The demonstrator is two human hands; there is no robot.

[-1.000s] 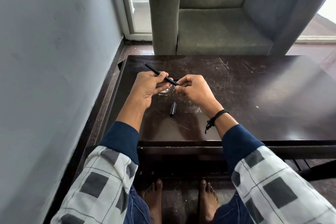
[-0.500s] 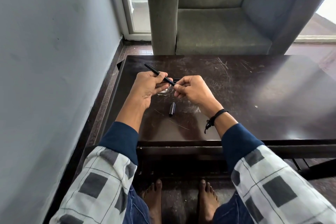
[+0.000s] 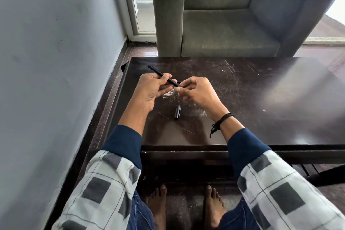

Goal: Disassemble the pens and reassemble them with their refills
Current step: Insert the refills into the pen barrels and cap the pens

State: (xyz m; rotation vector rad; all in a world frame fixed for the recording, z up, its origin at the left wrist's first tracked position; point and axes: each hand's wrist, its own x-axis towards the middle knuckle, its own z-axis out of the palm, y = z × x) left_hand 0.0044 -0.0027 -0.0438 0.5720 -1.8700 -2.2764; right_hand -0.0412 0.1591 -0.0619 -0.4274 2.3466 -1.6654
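Note:
My left hand grips a slim black pen barrel that slants up to the far left above the dark table. My right hand pinches the barrel's near end, where a small front piece sits; what exactly the fingertips hold is hidden. A black pen cap lies loose on the table just below both hands. Beneath the hands a small clear round object rests on the table, mostly covered.
A grey wall runs close along the left edge of the table. A grey armchair stands just beyond the table's far edge. My bare feet are on the floor under the near edge.
Both hands have stayed together over the same spot; the right fingers have shifted slightly at the pen's near end. The cap has not moved.

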